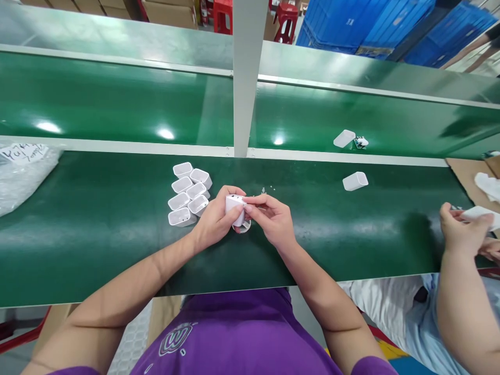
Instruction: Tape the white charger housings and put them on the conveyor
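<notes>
My left hand (214, 220) is wrapped round a small white plastic housing (235, 203) with dark holes in its upper face. At the housing's right side, my right hand (275, 220) has thumb and forefinger closed in a pinch; whatever lies between them is too small to make out. A white ring-shaped part (245, 227) shows just below the housing, partly hidden. Left of my hands, several open white housings (182, 184) stand close together in two columns. Tiny pale pieces (264, 190) are scattered on the green work surface (117, 234) beyond my right fingers.
A white post (246, 78) rises behind my hands. To the right lie a white housing (355, 181), another housing (344, 138) and a small circuit part (361, 142). A clear plastic bag (27, 177) lies far left. A co-worker's hand (463, 232) holds a white piece at right.
</notes>
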